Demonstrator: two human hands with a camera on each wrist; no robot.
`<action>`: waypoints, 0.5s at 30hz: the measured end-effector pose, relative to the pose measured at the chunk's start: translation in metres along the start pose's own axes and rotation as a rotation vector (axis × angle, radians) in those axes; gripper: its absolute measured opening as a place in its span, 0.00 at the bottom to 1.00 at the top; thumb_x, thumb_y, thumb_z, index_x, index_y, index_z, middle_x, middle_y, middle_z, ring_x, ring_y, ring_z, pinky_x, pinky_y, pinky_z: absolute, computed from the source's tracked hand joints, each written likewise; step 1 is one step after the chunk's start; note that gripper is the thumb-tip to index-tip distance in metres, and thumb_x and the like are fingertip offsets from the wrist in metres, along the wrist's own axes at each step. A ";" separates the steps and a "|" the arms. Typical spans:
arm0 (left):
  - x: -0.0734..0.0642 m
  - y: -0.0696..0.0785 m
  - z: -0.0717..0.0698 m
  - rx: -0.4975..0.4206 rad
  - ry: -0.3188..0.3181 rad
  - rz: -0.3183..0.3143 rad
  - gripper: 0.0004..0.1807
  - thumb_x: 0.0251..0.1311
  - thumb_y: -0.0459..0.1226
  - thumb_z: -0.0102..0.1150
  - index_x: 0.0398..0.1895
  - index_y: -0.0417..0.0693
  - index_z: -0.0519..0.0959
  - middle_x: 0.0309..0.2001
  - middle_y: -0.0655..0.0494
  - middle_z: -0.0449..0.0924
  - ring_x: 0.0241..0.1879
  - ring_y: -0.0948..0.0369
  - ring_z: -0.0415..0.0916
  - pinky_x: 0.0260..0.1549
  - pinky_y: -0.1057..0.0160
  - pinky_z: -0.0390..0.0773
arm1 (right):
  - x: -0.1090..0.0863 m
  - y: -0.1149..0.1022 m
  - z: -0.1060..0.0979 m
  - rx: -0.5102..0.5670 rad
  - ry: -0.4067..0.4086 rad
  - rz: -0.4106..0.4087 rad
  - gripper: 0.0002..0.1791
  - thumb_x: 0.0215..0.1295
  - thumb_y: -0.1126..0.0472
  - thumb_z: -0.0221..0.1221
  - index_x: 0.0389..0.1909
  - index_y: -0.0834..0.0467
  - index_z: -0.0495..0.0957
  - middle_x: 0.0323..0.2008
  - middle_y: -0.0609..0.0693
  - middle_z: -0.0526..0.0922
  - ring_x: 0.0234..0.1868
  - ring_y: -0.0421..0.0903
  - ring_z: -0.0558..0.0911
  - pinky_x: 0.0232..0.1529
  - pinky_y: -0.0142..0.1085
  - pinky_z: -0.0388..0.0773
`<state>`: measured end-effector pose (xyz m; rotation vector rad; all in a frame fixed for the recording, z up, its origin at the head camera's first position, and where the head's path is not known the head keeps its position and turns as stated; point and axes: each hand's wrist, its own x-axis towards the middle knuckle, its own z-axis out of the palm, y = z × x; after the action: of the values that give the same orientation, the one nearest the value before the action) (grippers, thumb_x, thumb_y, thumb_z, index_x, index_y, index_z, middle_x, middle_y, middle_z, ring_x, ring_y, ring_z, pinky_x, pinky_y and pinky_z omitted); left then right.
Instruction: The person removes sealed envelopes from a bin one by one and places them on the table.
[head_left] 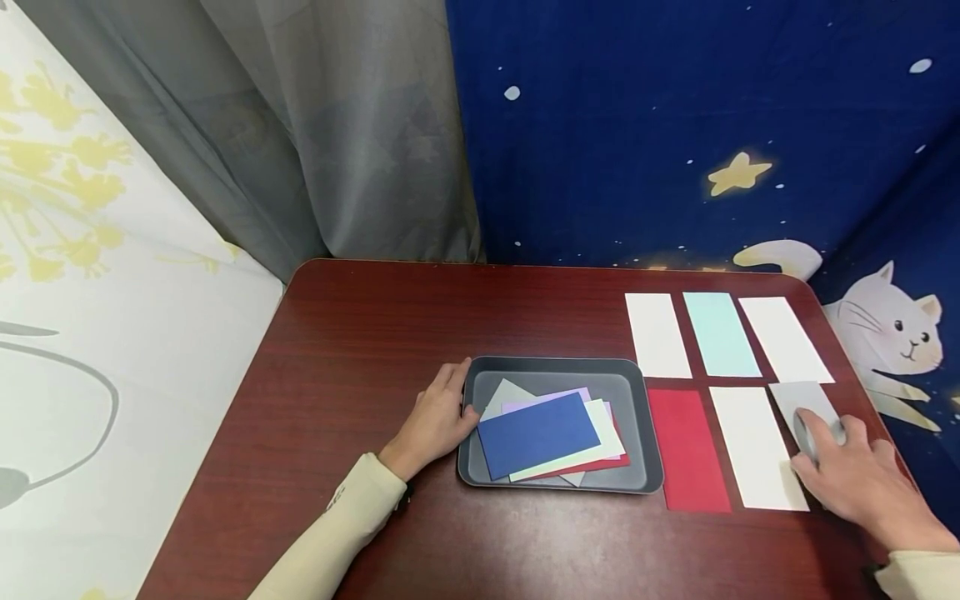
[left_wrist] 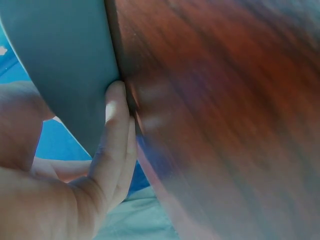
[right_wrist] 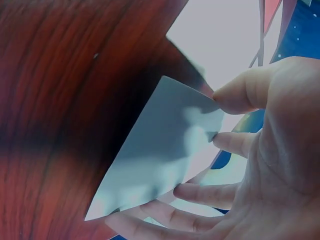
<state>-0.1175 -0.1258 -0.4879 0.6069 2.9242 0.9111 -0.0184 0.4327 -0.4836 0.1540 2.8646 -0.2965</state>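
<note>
My left hand (head_left: pixel 435 418) grips the left edge of a dark grey tray (head_left: pixel 648 433), with the thumb over its rim; in the left wrist view, fingers (left_wrist: pixel 117 117) lie along the tray's outer wall. A blue card (head_left: pixel 538 435) tops a loose pile of pale green, lilac, red and grey cards in the tray. At the table's right side, my right hand (head_left: pixel 855 471) holds a light grey card (head_left: pixel 806 400). The right wrist view shows that card (right_wrist: pixel 150 145) bent, its edges between the thumb and fingers. Beside it lies a white card (head_left: pixel 757 446).
Left of that white card is a red card (head_left: pixel 688 450), right by the tray. A back row holds a white card (head_left: pixel 657 335), a mint card (head_left: pixel 722 333) and another white card (head_left: pixel 785 337). Curtains hang behind the brown table (head_left: pixel 360 333).
</note>
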 end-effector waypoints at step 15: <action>0.001 -0.016 0.012 -0.048 0.067 0.080 0.41 0.61 0.32 0.63 0.79 0.27 0.67 0.64 0.38 0.76 0.34 0.59 0.78 0.32 0.48 0.82 | -0.003 0.004 0.004 -0.042 0.032 0.041 0.30 0.75 0.60 0.54 0.68 0.74 0.57 0.58 0.90 0.52 0.55 0.94 0.59 0.55 0.83 0.58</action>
<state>-0.1228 -0.1305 -0.5064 0.7086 2.9461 1.0271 -0.0141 0.4352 -0.4875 0.2108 2.8933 -0.2283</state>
